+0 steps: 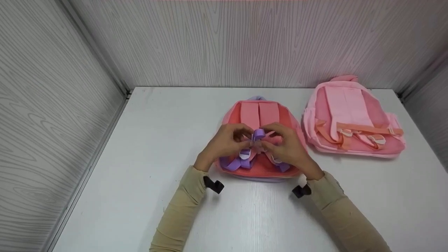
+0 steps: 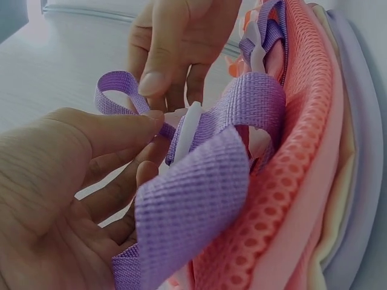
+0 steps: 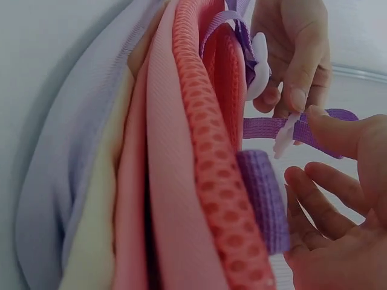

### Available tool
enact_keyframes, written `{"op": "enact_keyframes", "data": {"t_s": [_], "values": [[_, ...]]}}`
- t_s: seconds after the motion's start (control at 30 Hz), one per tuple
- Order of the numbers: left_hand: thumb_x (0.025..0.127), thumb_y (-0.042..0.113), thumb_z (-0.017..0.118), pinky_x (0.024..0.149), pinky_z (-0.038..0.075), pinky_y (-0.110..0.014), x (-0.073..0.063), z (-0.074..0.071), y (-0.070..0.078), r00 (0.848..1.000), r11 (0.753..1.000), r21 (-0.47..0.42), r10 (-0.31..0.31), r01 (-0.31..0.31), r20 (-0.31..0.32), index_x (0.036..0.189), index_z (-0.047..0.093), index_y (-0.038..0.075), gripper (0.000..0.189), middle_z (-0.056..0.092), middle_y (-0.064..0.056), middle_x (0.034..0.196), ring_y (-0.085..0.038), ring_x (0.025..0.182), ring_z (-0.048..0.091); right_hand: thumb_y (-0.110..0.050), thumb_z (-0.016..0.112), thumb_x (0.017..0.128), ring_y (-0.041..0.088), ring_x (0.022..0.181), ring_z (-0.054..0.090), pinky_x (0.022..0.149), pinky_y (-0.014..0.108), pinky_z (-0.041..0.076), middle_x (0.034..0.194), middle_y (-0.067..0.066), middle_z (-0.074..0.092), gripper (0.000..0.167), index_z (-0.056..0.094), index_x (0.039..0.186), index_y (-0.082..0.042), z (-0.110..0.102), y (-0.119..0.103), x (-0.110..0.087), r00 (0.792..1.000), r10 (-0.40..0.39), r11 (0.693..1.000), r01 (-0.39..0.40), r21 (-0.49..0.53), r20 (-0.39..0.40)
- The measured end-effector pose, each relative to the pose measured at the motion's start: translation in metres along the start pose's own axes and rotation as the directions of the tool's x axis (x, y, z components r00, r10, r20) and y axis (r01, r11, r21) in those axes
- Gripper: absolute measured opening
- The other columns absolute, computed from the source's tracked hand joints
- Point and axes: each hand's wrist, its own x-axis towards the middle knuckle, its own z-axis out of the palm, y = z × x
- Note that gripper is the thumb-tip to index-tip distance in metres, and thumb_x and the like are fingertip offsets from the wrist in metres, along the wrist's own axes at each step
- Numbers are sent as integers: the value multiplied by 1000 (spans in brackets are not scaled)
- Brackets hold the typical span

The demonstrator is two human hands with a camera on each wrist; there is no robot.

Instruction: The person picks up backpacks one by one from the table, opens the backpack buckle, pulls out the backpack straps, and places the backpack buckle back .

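Observation:
A small coral-pink backpack (image 1: pixel 236 117) lies on the table with its mesh back and shoulder straps facing up. Over its middle, both hands work at a purple webbing strap (image 1: pixel 259 134) that bends into a small loop. My left hand (image 1: pixel 224 141) pinches the strap and its white plastic buckle (image 3: pixel 285 138) between thumb and fingertips. Opposite it, my right hand (image 1: pixel 288 147) holds the looped part of the webbing, thumb right at the buckle. Other purple strap ends with white adjusters (image 1: pixel 245 154) hang below the hands on the backpack.
A lighter pink backpack (image 1: pixel 346 105) with orange straps lies to the right, near the back of the white table (image 1: pixel 157 140). Wood-grained panels (image 1: pixel 210 42) rise behind and at the sides. A black band with a small camera (image 1: pixel 214 184) sits at each wrist.

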Motion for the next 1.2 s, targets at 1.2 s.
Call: {"op": "enact_keyframes", "data": {"t_s": [1.2], "values": [[99, 17, 76, 82, 55, -29, 1, 6, -1, 1000, 996, 79, 26, -26, 6, 124, 76, 13, 26, 75, 1, 112, -13, 92, 65, -7, 79, 97, 21, 105, 70, 96, 35, 59, 112, 7, 78, 21, 79, 118, -6, 0, -8, 1, 996, -73, 994, 76, 75, -42]]}}
